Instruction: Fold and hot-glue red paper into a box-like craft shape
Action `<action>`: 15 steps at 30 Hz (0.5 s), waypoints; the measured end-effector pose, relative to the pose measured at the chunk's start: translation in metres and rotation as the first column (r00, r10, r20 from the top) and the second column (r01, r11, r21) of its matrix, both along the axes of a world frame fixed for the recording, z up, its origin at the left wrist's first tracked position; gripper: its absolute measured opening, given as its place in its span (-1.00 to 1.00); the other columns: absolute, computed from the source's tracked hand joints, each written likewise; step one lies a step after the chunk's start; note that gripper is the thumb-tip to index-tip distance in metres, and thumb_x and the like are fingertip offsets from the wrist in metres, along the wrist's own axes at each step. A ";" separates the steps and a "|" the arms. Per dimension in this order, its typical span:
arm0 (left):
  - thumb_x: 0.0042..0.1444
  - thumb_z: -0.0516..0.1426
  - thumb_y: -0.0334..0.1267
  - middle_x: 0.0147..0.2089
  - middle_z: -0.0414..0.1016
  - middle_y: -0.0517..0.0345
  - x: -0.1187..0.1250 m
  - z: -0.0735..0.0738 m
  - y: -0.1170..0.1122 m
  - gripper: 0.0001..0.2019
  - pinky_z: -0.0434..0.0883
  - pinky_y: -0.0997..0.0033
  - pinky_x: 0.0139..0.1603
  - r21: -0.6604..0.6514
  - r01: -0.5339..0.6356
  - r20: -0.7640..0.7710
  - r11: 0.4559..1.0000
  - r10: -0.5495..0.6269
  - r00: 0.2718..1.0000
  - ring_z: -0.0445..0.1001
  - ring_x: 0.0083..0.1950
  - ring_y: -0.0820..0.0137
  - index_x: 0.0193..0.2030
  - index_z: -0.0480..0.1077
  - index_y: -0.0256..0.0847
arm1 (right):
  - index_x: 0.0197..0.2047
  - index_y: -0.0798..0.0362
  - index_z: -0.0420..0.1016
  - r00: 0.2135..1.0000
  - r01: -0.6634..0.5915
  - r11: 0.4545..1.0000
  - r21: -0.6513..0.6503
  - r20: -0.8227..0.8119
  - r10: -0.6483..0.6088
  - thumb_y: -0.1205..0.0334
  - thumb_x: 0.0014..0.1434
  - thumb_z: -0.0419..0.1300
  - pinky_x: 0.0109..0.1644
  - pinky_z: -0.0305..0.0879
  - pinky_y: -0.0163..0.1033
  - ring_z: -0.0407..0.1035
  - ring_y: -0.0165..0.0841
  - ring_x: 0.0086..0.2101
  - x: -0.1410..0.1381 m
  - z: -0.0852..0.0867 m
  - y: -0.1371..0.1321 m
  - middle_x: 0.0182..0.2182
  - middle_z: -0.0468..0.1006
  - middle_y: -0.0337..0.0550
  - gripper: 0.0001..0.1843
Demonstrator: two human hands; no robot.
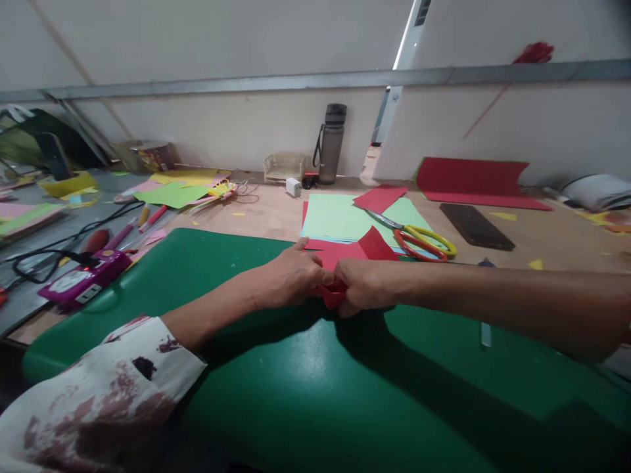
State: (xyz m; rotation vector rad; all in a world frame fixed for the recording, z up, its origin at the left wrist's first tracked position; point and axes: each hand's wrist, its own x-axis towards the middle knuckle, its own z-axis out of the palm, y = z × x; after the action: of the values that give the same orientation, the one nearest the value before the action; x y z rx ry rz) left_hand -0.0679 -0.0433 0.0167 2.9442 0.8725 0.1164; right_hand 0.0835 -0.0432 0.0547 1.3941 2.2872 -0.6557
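Observation:
A small folded piece of red paper [334, 299] is pinched between my two hands, just above the green mat [246, 394]. My left hand [298, 272] grips it from the left side, its fingers closed. From the right, my right hand [367, 282] has its fingers curled round the same paper, hiding part of it. Right behind my hands, a larger red sheet [377, 244] with an upturned corner lies by a stack of pale green sheets [330, 213]. Scissors with yellow and orange handles [426, 243] rest on that stack's right side.
A dark phone [476, 226] lies right of the scissors. A grey bottle [331, 144] stands against the wall. On the left are a purple power strip [86, 279] with a black cable and several pens. Partly under my right forearm lies a cutter-like tool [486, 334].

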 end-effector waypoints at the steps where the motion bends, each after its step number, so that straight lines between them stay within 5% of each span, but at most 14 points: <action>1: 0.10 0.13 -0.38 -0.36 0.52 0.18 0.000 0.000 0.000 -0.91 0.06 0.17 0.14 -0.003 -0.002 0.001 1.000 0.002 1.000 0.47 -0.23 0.37 -0.32 0.47 -0.17 | -0.37 0.05 0.49 1.000 -0.003 1.000 -0.006 0.007 0.003 0.30 -0.18 0.25 -0.50 0.10 -0.35 0.25 -0.42 -0.57 0.000 0.000 0.000 -0.64 0.29 -0.36 -0.80; 15: 0.09 0.12 -0.41 -0.34 0.51 0.16 -0.001 0.000 -0.001 -0.89 -0.03 0.00 0.21 -0.025 -0.021 -0.011 0.999 0.021 1.000 0.47 -0.20 0.35 -0.36 0.47 -0.19 | -0.40 0.04 0.49 0.995 -0.095 0.995 0.019 -0.009 0.095 0.27 -0.14 0.23 -0.47 0.14 -0.34 0.26 -0.42 -0.58 0.003 -0.002 0.002 -0.65 0.31 -0.36 -0.86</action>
State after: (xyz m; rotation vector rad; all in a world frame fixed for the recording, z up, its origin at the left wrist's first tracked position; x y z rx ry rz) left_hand -0.0687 -0.0444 0.0162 2.9156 0.9001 0.0900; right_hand 0.0862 -0.0413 0.0527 1.2833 2.3566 -0.6149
